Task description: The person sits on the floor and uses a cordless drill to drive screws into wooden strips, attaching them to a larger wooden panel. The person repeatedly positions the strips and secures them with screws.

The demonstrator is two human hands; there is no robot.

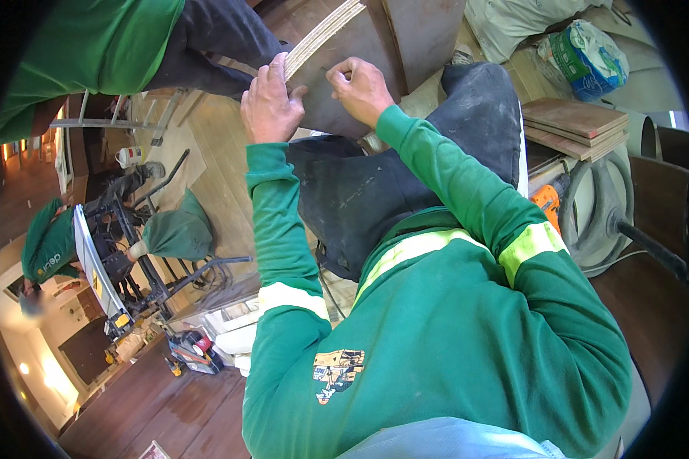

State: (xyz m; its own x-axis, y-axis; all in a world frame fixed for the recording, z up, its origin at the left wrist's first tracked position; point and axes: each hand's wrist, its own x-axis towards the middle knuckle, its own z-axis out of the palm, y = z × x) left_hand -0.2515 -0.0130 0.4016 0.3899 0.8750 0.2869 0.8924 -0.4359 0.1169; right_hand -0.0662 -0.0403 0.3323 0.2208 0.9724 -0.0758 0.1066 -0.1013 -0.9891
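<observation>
A brown-faced wooden board (357,46) stands tilted in front of my knees, its pale layered edge facing up. My left hand (274,105) grips the near end of that edge, fingers over it and thumb toward the brown face. Just right of it, my right hand (360,90) is closed in a pinch close to the board's face. Whatever is between those fingertips, if anything, is too small to make out. Both arms wear green sleeves with bright yellow bands.
A person in green (92,53) stands close at upper left; another bends near a saw on a stand (99,260). Stacked boards (574,122), an orange power tool (547,205) and a grey hose (628,191) are at right. A wrapped pack (586,61) sits upper right.
</observation>
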